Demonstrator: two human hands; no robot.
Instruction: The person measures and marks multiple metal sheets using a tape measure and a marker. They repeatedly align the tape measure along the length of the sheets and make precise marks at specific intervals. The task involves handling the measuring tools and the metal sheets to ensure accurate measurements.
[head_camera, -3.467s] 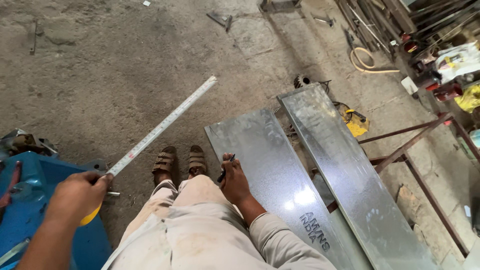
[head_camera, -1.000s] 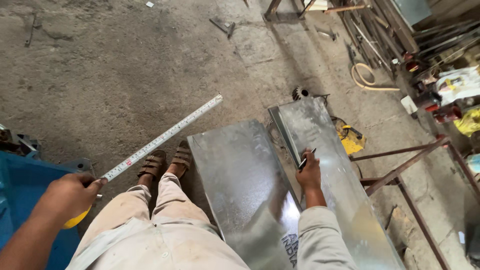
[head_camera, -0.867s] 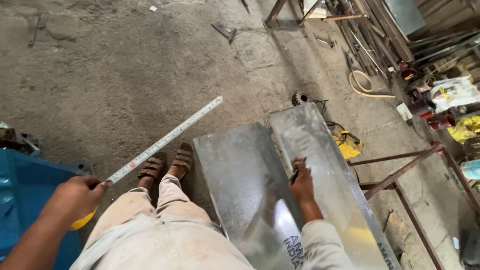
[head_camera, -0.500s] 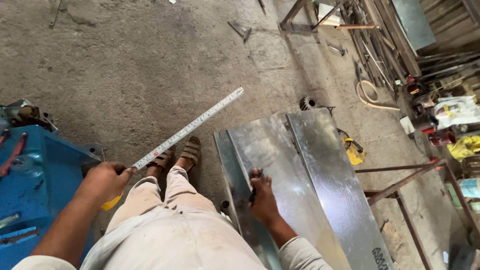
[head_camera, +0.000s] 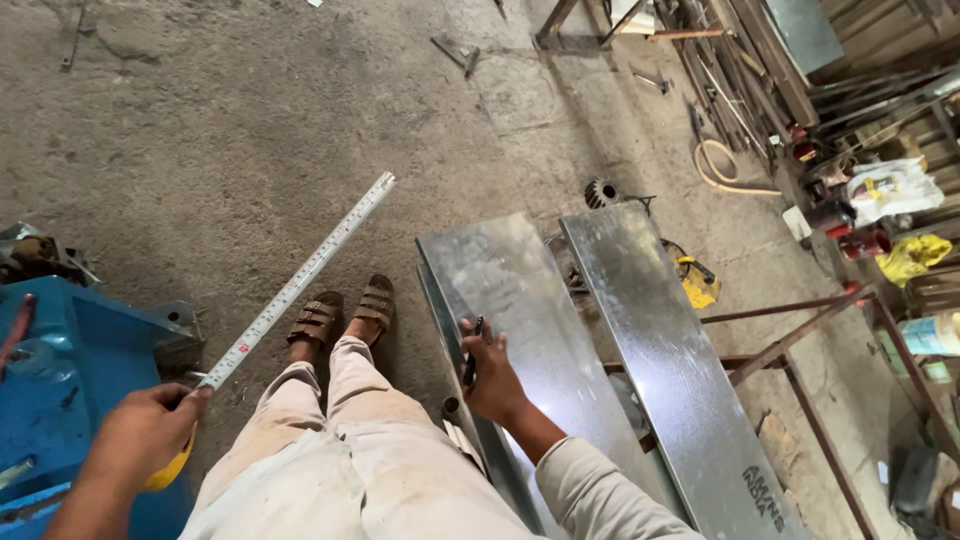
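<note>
The right hand (head_camera: 492, 378) has come back from the far sheet (head_camera: 670, 360) to the near sheet's (head_camera: 520, 320) left edge. It seems to grip a pen (head_camera: 472, 352).

This was a metal workshop. Shiny metal sheets (head_camera: 640, 330) lay on a rusty iron frame (head_camera: 800, 340) over a dirty concrete floor (head_camera: 230, 130). Steel bars (head_camera: 740, 70) were piled nearby.

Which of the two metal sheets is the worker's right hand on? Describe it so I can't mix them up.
Start at the brown steel frame on the concrete floor; two long galvanised sheets lie side by side there. The right hand, gripping a dark marker, rests on the near sheet, the one beside the sandalled feet. The far sheet alone carries dark print.
</note>
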